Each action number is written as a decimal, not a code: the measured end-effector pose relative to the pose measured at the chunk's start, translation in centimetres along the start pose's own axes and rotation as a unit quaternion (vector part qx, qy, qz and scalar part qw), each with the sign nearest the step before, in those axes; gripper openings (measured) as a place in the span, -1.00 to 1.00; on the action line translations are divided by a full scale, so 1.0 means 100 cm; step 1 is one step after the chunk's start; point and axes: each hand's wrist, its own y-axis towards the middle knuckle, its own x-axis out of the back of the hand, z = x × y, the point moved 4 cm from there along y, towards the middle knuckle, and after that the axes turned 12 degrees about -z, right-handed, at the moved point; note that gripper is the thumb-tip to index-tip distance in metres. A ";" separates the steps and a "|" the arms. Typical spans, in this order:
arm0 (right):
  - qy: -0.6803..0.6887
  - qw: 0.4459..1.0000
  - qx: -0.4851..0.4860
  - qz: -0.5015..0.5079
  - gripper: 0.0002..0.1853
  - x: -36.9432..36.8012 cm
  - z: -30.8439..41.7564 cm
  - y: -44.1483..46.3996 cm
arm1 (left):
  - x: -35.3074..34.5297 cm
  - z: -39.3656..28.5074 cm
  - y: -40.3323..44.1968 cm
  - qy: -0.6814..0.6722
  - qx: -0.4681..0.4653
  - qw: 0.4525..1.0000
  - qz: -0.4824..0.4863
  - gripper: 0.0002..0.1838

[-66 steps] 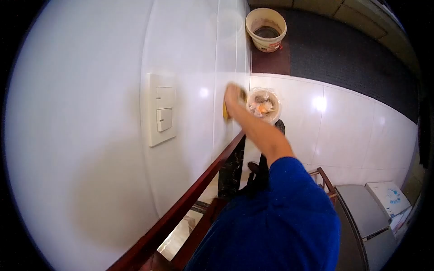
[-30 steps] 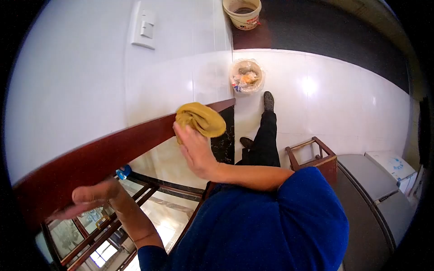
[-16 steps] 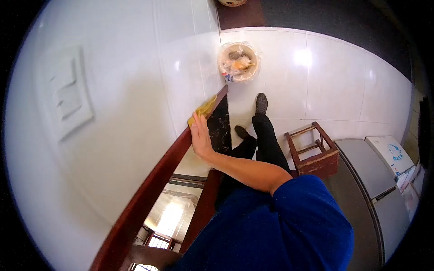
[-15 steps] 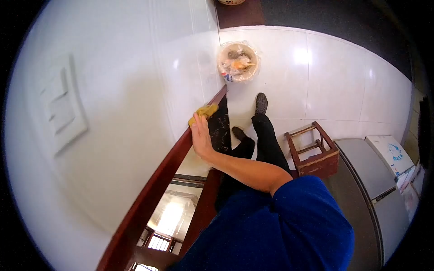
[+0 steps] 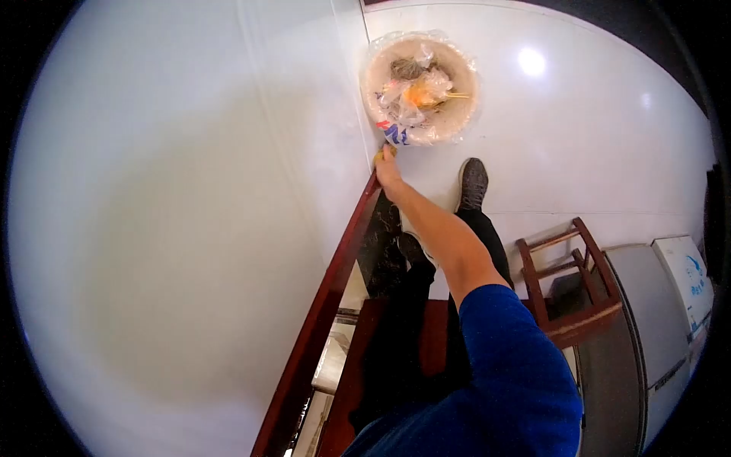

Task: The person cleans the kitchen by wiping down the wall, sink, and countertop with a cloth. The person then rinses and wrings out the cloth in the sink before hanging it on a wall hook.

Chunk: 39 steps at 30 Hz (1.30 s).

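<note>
My right hand (image 5: 387, 172) is closed on a yellow cloth (image 5: 386, 153) at the far end of a dark red wooden rail (image 5: 327, 301). Only a small part of the cloth shows past the fingers. The rail runs along the white wall (image 5: 190, 190). Just beyond my hand stands a round bin (image 5: 466, 95) lined with a clear plastic bag, with crumpled bags and scraps inside. My left hand is out of view.
A wooden stool (image 5: 582, 324) lies on its side at the right, beside a grey cabinet-like surface (image 5: 647, 297) and a white box (image 5: 685, 278). My shoe (image 5: 473, 183) is on the pale tiled floor (image 5: 579, 152) below the bin.
My right hand has moved along the rail to its far end with the cloth. The view has come closer to the bin, and the wall switch has left it.
</note>
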 end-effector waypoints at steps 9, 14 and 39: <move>0.000 0.998 -0.048 0.042 -0.52 -0.025 -0.083 0.081 | -0.043 0.013 -0.015 0.002 0.003 0.999 0.035 -0.25; 0.084 0.974 0.206 0.040 -0.59 0.025 0.019 -0.067 | -0.025 0.025 -0.020 -0.029 0.016 0.999 0.030 -0.25; 0.078 0.913 0.377 0.134 -0.28 0.000 0.415 -0.136 | 0.027 0.023 0.011 -0.069 0.054 0.994 0.060 -0.25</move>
